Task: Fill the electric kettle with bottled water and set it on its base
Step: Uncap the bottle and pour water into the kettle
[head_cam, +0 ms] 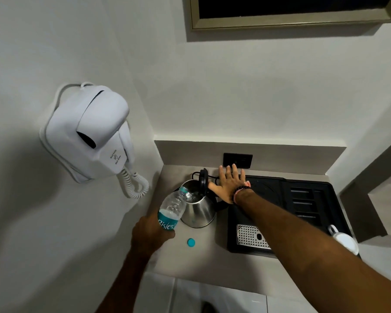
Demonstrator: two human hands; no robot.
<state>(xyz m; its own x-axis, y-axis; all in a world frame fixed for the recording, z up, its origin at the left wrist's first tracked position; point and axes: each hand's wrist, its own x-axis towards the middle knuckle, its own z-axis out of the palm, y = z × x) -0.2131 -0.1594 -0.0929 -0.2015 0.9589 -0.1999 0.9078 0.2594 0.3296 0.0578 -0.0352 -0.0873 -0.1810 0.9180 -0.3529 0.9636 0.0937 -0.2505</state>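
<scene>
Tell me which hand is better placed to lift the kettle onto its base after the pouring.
Probably the right hand. It is open with its thumb beside the steel kettle handle, next to the black tray. The left hand grips the tilted Bisleri bottle, whose blue cap lies on the counter.

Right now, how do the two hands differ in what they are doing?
The left hand is wrapped around the tilted water bottle, its mouth at the kettle opening; the right hand is open with fingers spread and grips nothing. The left hand is near the counter's front edge; the right hand is further back, just right of the kettle's raised lid, with its thumb by the lid. Both hands work close to the kettle.
</scene>
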